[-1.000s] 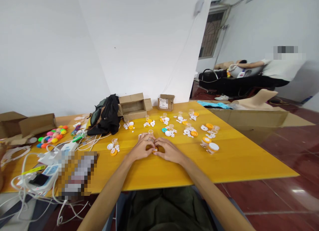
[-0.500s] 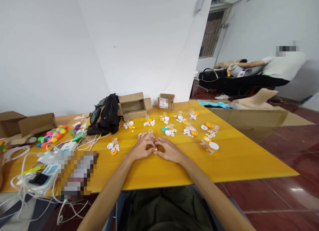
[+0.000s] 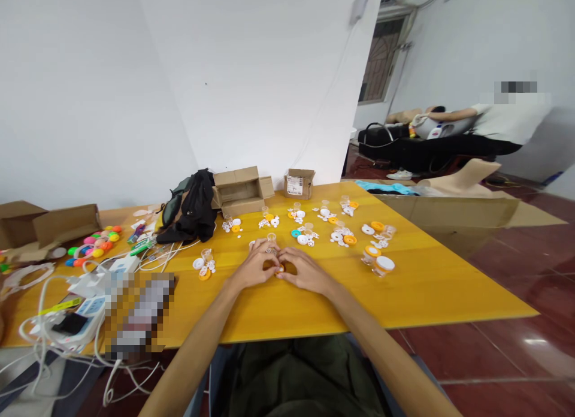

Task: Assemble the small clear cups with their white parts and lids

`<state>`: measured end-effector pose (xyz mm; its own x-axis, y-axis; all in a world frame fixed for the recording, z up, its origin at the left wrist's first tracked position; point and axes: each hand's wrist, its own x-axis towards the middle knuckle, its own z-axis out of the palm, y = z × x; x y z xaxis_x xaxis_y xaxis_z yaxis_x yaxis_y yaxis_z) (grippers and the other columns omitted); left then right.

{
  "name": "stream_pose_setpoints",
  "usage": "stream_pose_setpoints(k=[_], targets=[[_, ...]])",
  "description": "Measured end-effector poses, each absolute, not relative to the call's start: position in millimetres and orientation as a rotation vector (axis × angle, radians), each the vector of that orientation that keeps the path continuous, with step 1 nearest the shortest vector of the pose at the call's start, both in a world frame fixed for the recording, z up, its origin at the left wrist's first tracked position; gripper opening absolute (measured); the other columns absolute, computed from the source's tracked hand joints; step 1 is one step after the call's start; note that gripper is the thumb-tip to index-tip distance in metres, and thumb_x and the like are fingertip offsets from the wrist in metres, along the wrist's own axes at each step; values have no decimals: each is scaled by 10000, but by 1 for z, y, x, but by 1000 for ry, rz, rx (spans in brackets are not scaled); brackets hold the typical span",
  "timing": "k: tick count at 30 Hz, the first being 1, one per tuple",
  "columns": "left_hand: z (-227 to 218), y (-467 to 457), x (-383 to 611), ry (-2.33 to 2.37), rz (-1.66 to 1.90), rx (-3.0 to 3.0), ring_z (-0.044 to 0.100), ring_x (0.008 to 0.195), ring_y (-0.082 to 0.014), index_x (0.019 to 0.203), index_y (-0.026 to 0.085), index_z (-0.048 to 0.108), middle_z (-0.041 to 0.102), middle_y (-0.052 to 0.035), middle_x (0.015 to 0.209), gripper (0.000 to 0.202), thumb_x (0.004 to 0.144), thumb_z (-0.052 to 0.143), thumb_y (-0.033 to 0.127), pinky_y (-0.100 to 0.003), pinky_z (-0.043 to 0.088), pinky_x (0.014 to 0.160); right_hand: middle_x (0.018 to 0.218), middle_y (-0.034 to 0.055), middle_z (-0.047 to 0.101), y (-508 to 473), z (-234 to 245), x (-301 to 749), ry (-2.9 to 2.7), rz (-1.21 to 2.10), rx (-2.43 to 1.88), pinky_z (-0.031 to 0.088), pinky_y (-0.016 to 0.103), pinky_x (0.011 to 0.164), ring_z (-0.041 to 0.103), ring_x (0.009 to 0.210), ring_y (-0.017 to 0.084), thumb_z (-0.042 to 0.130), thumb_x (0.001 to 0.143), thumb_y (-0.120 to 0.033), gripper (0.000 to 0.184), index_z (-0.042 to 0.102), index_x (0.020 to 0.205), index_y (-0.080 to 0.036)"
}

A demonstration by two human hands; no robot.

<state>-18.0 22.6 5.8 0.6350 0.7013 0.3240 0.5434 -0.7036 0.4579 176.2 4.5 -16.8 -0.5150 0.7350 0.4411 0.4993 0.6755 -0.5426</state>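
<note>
My left hand (image 3: 255, 267) and my right hand (image 3: 307, 272) meet above the middle of the table, fingers curled and thumbs close together. Between their fingertips is a small orange-and-white cap (image 3: 281, 269), mostly covered by the fingers. Just beyond the hands stands a clear plastic cup (image 3: 271, 238), with white pieces partly hidden behind the left hand. Loose sets of clear cups, white discs and coloured rings lie around, among them one with a teal ring (image 3: 296, 233). To the right stand two capped containers, one with a white top (image 3: 385, 263).
Cardboard boxes (image 3: 240, 192) and a black bag (image 3: 191, 210) line the wall side. Power strips (image 3: 92, 312), tangled white cables and a blurred-out device (image 3: 142, 312) occupy the left. Colourful beads (image 3: 96, 243) lie farther back. Another person (image 3: 507, 120) sits in the right background.
</note>
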Motion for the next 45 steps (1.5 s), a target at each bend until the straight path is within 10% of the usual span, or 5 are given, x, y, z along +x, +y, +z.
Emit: stream_pose_setpoints(k=[45], targets=[[-1,50,-40,1480,1042,2218,602,972,-233,932,216,619,672,-48,977,189,773,588,118,-385,461,900,1041,51,684,4,-17,177,-2195,491,-979,499,395,898,637,997,241,700,803,-238,201,644,995,-259]])
